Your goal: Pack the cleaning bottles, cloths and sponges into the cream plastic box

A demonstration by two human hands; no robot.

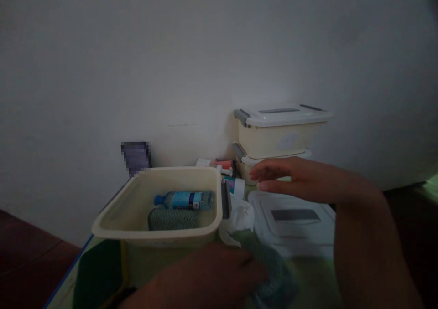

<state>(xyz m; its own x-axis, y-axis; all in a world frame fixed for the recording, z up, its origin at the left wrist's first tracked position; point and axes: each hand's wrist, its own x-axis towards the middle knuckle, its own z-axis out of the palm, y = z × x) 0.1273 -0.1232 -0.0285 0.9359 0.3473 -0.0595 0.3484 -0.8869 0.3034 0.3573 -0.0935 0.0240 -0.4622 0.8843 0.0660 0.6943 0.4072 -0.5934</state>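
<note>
My left hand [219,272] is low in the middle, dark and blurred. Its fingers reach toward a crumpled blue-green cloth [275,272] and overlap it; whether they grip it is hidden. Stretched out above a white box lid [294,215], my right hand [284,174] has its fingers extended, the thumb a little apart, and nothing in it. To the left stands a cream plastic box [116,227] without a lid. Inside it lie a blue-labelled plastic bottle [185,200], on its side, and a rolled grey-green textured cloth [173,219].
Two lidded cream boxes, the upper one [284,138] on the lower one [244,170], stand against the wall [171,72]. Behind the open box lie a red item [224,164] and a white-and-teal container [236,187]. A dark green item [99,272] lies at the table's left edge.
</note>
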